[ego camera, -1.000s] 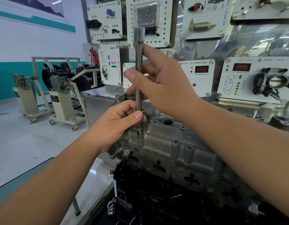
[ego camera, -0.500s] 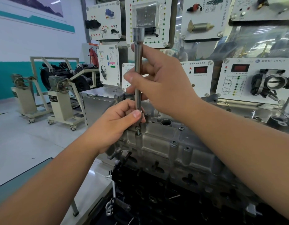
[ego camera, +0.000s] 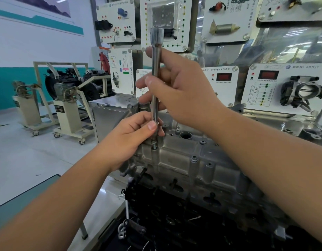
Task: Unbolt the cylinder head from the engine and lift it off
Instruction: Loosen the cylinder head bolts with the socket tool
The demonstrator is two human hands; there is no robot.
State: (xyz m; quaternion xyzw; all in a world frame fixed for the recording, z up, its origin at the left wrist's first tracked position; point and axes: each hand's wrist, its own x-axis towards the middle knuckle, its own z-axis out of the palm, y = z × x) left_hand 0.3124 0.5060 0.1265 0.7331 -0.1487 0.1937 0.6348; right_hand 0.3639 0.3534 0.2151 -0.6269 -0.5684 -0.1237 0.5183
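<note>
The display wall (ego camera: 229, 20) of white component panels is standing behind everything, with 2 engine stands (ego camera: 66, 98) sitting well apart on the floor (ego camera: 30, 156) at left. The black engine (ego camera: 174, 220) is filling the lower middle, and the grey cylinder head (ego camera: 189, 165) is sitting on top of it. The right hand (ego camera: 180, 91) is gripping the middle of the upright steel extension (ego camera: 155, 69), fingers curled round the shaft. The left hand (ego camera: 131, 136) is pinching the shaft's lower end between thumb and fingers, just above a bolt (ego camera: 154, 144) standing at the head's near-left corner. More bolts (ego camera: 194, 158) are sitting along the head's near edge
</note>
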